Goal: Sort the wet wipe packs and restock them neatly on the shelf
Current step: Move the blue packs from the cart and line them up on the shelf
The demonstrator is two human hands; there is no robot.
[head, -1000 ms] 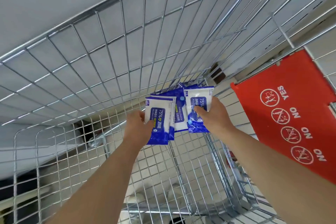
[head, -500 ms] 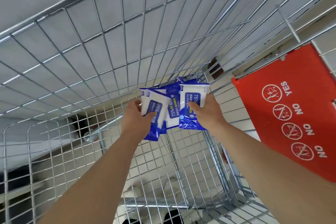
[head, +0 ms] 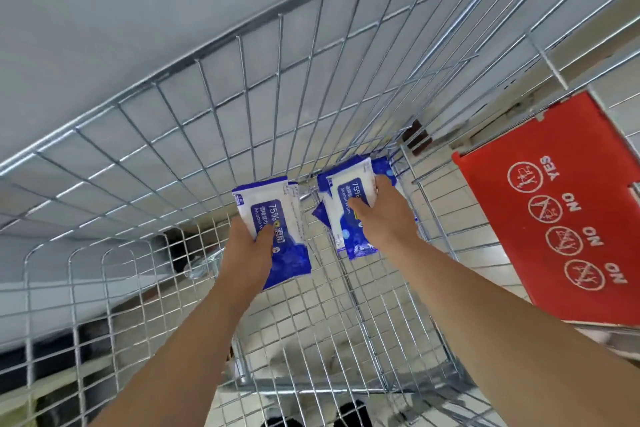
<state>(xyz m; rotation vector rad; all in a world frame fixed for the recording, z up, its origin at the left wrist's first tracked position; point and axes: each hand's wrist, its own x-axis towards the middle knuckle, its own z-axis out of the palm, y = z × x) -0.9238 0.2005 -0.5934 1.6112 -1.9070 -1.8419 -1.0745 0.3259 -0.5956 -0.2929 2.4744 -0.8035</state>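
A small stack of blue and white wet wipe packs is pinched between the thumb and fingers of the left hand. A second stack is gripped by the curled right hand. They are kept apart, likely for sorting. Both are held low inside a wire cart. A red flap is seen on the right, with pale floor tiles below.

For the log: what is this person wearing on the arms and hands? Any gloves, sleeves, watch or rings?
No gloves on the left hand or the right hand, and no rings, watch or wristbands show. The left forearm and the right forearm are bare down to the frame's edge, so no sleeve is in view.
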